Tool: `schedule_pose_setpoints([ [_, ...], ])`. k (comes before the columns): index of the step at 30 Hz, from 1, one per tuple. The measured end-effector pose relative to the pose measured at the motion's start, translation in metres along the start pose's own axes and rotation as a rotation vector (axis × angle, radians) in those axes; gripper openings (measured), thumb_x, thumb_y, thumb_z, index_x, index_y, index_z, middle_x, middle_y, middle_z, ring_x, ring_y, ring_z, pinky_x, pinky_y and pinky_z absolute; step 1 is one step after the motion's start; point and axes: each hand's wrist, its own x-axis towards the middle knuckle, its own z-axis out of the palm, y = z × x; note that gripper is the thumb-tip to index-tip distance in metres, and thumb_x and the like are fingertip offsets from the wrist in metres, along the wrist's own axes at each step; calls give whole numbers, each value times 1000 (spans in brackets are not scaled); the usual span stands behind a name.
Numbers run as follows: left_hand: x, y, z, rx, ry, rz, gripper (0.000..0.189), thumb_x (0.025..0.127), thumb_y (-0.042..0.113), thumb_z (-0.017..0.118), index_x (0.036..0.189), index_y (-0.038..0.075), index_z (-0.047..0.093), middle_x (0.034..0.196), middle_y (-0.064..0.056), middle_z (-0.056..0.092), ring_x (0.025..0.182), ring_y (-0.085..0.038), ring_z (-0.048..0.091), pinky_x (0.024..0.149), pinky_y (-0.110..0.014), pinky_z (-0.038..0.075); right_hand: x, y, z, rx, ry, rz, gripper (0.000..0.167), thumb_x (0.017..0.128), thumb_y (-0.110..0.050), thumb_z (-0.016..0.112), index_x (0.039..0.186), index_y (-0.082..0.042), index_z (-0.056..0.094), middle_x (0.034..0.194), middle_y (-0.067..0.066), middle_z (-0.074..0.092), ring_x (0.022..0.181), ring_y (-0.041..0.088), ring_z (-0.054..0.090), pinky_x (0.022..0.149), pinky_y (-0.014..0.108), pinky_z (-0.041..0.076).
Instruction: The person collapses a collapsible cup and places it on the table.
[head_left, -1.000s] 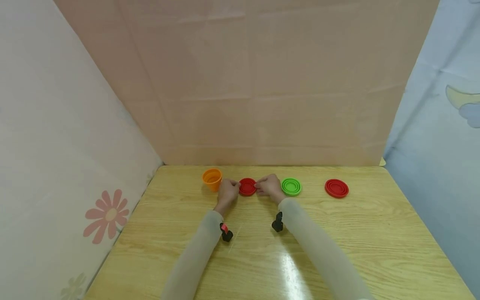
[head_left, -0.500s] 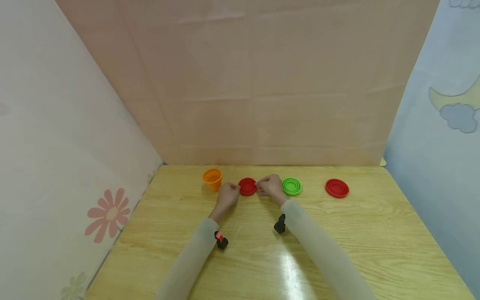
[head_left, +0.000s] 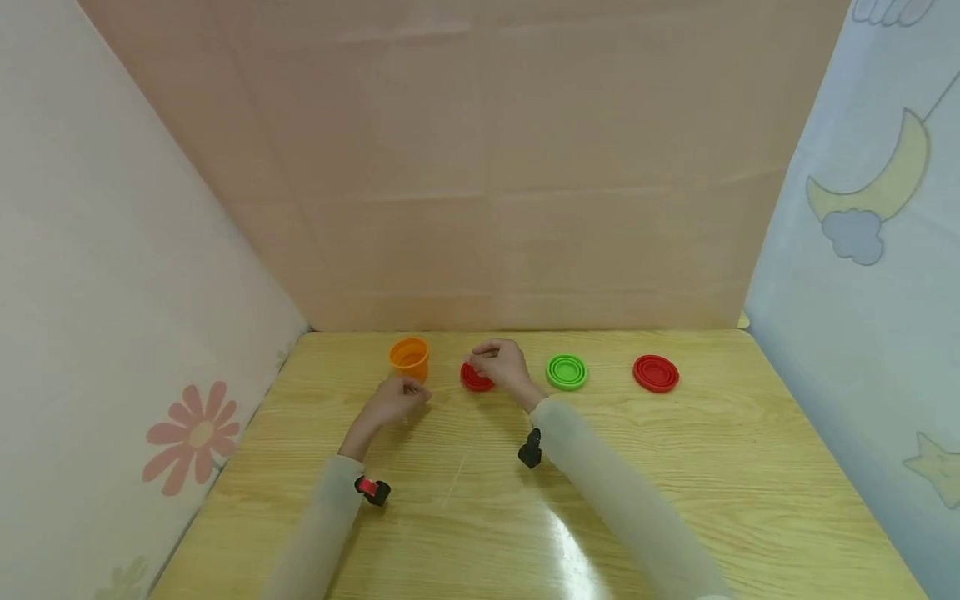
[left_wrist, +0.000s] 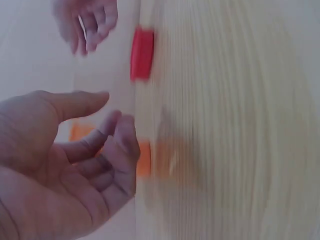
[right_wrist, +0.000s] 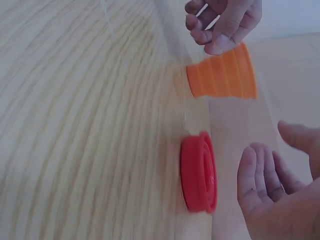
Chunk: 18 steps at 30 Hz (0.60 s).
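A collapsed red folding cup (head_left: 475, 382) lies flat on the table, partly hidden in the head view by my right hand (head_left: 504, 367). That hand hovers above it with relaxed fingers and a raised thumb, and in the right wrist view a gap separates it from the red folding cup (right_wrist: 198, 173). My left hand (head_left: 392, 402) is in front of an orange folding cup (head_left: 410, 356), which stands expanded and upright. Nothing lies between its thumb and loosely curled fingers in the left wrist view, where the hand (left_wrist: 55, 175) overlaps the orange cup (left_wrist: 144, 159).
To the right of the hands, a collapsed green folding cup (head_left: 567, 372) and another collapsed red one (head_left: 656, 373) lie flat in the same row. Behind the wooden table (head_left: 480, 500) rises a beige cloth wall (head_left: 480, 208), with patterned walls at both sides.
My left hand has left the red cup's rim and moved left and nearer me. My right hand has let go of the opposite rim and risen over that cup. The head view has shifted slightly right.
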Motion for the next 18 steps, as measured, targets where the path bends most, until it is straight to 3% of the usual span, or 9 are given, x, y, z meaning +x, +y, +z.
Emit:
schedule_pose_setpoints([
  [6,-2,-20,-28,61,18,-49,28,100,20,72,115,-3,71,108,-19,75,91,-25,72,74,-32,61,4,0,26,-67,-81,-59,49,92,-21,82,130,5,66,121,18,74,111,31,71,99,41,61],
  [11,-1,-31,-41,56,39,-81,47,99,27,73,131,-6,62,118,-24,72,97,-30,73,80,-38,62,8,-2,45,-57,-149,-57,63,91,-23,83,143,4,58,141,19,66,132,36,63,113,48,54],
  [14,2,-34,-44,9,23,-76,57,99,29,73,142,-4,56,132,-27,66,114,-39,70,94,-49,62,9,1,54,-39,-179,-42,73,90,-26,85,149,2,53,151,18,59,141,37,56,118,50,50],
  [18,7,-37,-44,-56,-9,-35,67,98,30,76,153,4,48,149,-26,57,138,-47,56,112,-64,51,11,3,63,-35,-194,-37,76,89,-28,86,151,-2,52,156,16,55,145,37,52,120,50,48],
])
